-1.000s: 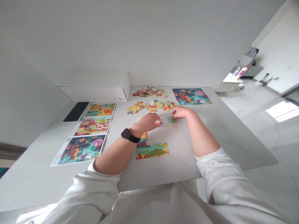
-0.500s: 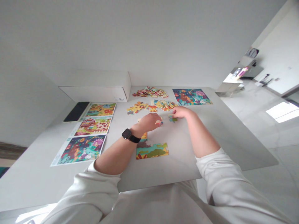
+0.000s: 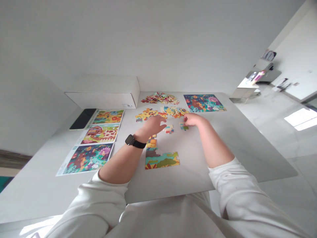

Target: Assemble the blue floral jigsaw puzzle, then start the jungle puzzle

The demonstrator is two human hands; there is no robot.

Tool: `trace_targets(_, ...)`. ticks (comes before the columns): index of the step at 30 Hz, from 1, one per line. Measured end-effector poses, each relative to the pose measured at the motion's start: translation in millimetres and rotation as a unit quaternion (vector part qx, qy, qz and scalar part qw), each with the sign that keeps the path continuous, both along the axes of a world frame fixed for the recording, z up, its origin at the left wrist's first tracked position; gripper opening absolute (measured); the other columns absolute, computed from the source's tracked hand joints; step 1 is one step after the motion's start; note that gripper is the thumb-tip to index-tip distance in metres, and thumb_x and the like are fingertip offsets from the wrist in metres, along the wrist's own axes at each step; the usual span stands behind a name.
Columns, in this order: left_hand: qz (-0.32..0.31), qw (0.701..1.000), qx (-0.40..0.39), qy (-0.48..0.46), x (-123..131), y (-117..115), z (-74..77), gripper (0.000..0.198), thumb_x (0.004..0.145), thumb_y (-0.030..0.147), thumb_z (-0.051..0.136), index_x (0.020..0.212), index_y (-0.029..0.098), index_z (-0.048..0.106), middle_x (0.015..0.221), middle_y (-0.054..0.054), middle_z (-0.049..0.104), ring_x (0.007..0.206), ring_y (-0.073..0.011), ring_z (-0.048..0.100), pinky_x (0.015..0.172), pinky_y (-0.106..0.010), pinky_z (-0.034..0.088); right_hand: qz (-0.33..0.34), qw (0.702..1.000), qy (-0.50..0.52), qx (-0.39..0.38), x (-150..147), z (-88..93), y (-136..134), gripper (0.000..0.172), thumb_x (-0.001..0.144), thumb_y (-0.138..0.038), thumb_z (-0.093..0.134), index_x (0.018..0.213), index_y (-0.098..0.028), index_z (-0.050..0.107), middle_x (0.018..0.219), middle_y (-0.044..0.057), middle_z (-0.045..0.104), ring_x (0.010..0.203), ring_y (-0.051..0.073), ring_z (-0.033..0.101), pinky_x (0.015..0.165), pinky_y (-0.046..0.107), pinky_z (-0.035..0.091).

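My left hand, with a black watch on the wrist, is open with thumb and fingers apart. Just right of its thumb lie a few joined puzzle pieces in cream, red and blue. My right hand is closed, its fingertips pinched at the edge of a small green and blue puzzle piece on the table. Nearer to me lies a partly assembled puzzle, with a green and teal bottom strip and a left column rising from it. My left hand and wrist partly cover the area above that column.
Loose yellow and orange pieces lie just beyond my hands, with a red-toned pile behind. Picture sheets and a dark phone lie at left, before a white box. A dark-blue puzzle picture lies at back right.
My left hand has let go of the cream, red and blue pieces and moved left, its fingers spreading. My right hand stays at the green and blue piece, nearly still.
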State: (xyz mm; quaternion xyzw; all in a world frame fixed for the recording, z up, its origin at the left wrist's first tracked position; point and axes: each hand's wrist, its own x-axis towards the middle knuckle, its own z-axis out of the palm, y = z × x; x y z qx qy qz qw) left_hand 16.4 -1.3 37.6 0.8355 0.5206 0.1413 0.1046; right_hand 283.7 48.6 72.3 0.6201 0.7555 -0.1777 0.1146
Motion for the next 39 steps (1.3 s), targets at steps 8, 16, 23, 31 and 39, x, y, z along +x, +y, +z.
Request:
trace_targets(8,0.185,0.969,0.058,-0.151,-46,11,36.0,0.021,0.091,0.027,0.061,0.093,0.024,0.081,0.085,-0.007,0.082,0.084,-0.0269,0.075,0.075,-0.032,0.052,-0.043,0.993,0.069,0.082,2,-3.1,5,0.02,0.094,-0.023,0.073,0.112,-0.021,0.081,0.12,0.012,0.082,0.106,0.027,0.074,0.085,0.03,0.052)
trace_targets(16,0.264,0.921,0.104,-0.267,-72,4,68.4,0.029,0.092,0.043,0.072,0.072,0.023,0.067,0.062,-0.003,0.071,0.058,-0.0187,0.062,0.058,-0.027,0.042,-0.059,0.956,0.236,0.166,-5,13.3,-1,0.02,0.101,-0.031,0.065,0.106,-0.018,0.08,0.103,0.008,0.083,0.092,0.02,0.073,0.081,0.027,0.049)
trace_targets(23,0.234,0.866,0.14,-0.419,-74,-1,80.6,0.024,0.104,0.041,0.055,0.11,0.023,0.07,0.066,0.001,0.068,0.058,-0.0149,0.065,0.058,-0.024,0.048,-0.029,0.945,0.262,0.193,-34,12.5,23,0.019,0.102,-0.031,0.065,0.109,-0.019,0.079,0.106,0.007,0.083,0.093,0.019,0.073,0.081,0.026,0.048)
trace_targets(31,0.21,0.846,0.109,-0.478,-76,-2,80.6,0.024,0.099,0.037,0.062,0.118,0.023,0.066,0.065,0.004,0.065,0.056,-0.0134,0.062,0.06,-0.024,0.05,0.053,0.979,0.118,0.16,-90,-3.6,84,0.033,0.097,-0.023,0.067,0.127,-0.018,0.08,0.131,0.012,0.081,0.119,0.023,0.075,0.097,0.025,0.051)
trace_targets(39,0.204,0.848,0.095,-0.479,-77,-3,80.1,0.023,0.098,0.033,0.061,0.118,0.022,0.067,0.065,0.004,0.065,0.057,-0.0138,0.063,0.06,-0.025,0.048,0.109,0.987,0.021,0.114,-114,-15.6,115,0.041,0.083,-0.032,0.085,0.12,-0.016,0.081,0.128,0.014,0.081,0.119,0.028,0.075,0.094,0.028,0.054)
